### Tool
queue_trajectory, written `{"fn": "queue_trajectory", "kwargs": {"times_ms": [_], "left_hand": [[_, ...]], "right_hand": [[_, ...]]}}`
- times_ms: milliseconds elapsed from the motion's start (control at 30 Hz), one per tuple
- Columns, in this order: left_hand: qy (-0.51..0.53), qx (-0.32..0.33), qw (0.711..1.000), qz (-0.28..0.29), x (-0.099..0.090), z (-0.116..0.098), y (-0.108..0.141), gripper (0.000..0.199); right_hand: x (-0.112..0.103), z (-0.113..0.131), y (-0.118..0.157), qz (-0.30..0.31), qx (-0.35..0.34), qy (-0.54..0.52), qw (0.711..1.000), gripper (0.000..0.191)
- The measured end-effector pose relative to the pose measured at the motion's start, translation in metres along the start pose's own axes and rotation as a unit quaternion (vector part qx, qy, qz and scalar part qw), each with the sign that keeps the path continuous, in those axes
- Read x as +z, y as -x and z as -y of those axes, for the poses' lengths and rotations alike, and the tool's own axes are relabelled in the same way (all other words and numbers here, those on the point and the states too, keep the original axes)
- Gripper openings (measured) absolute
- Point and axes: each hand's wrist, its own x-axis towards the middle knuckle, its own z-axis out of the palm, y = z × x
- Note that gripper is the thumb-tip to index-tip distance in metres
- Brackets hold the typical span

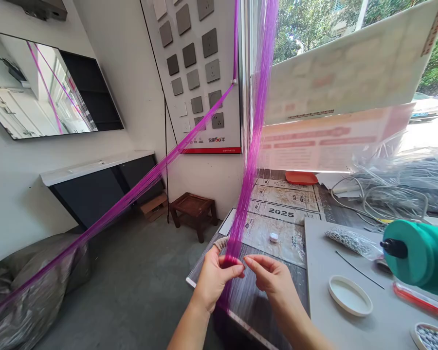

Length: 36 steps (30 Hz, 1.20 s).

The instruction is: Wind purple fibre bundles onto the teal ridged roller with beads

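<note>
A long bundle of thin purple threads [251, 170] hangs from above and runs down over the table's edge. My left hand [217, 274] is closed on the bundle low down, with fingers behind the threads and the thumb across the front. Just right of it, my right hand [272, 276] makes a pinch, thumb against forefinger, close to my left fingertips. What lies in that pinch is too fine to make out; it may be a single thread. By the left fingers is a beige coiled band [222, 243]. A small white round piece [273, 237] rests beyond my hands.
Another purple thread bundle [146, 182] slants from a wall hook to the lower left. On the right, a grey board [319, 287] bears a white ring-shaped dish [350, 295], a bag of grey beads [352, 242] and a green spool-like device [412, 257]. A wooden stool [193, 206] stands behind.
</note>
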Motion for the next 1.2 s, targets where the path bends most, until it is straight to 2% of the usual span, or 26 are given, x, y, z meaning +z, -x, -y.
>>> {"fn": "queue_trajectory", "kwargs": {"times_ms": [167, 300, 433, 533, 633, 767, 867, 1033, 1200], "left_hand": [[-0.007, 0.002, 1.0, -0.015, -0.001, 0.0, 0.001, 0.056], [-0.018, 0.002, 1.0, -0.012, 0.0, -0.002, 0.002, 0.055], [-0.024, -0.003, 1.0, -0.008, 0.001, -0.004, 0.002, 0.057], [-0.021, -0.009, 1.0, -0.005, 0.001, -0.004, 0.001, 0.06], [-0.017, -0.01, 1.0, 0.008, 0.002, -0.003, 0.001, 0.059], [-0.008, -0.018, 1.0, 0.019, 0.003, -0.002, 0.001, 0.061], [0.001, -0.017, 1.0, 0.015, 0.003, -0.002, 0.002, 0.063], [-0.011, -0.011, 1.0, -0.002, 0.001, -0.002, 0.003, 0.053], [-0.007, -0.011, 1.0, 0.002, 0.003, -0.003, 0.005, 0.056]], "right_hand": [[-0.001, -0.003, 0.0, -0.005, -0.011, 0.007, 1.0, 0.036], [-0.002, -0.001, 0.001, -0.014, -0.028, 0.003, 1.0, 0.024], [-0.002, -0.001, 0.003, 0.01, -0.031, -0.038, 0.999, 0.019], [-0.002, -0.005, 0.001, 0.018, -0.015, -0.052, 0.998, 0.022], [-0.001, -0.009, -0.003, 0.021, 0.007, -0.031, 0.999, 0.037], [0.0, -0.011, -0.005, 0.034, -0.006, -0.001, 0.999, 0.045], [0.0, -0.009, -0.003, 0.028, -0.016, -0.003, 0.999, 0.037], [-0.001, -0.006, 0.0, 0.018, -0.02, -0.033, 0.999, 0.02], [-0.002, -0.008, -0.002, 0.025, -0.031, -0.028, 0.999, 0.016]]}}
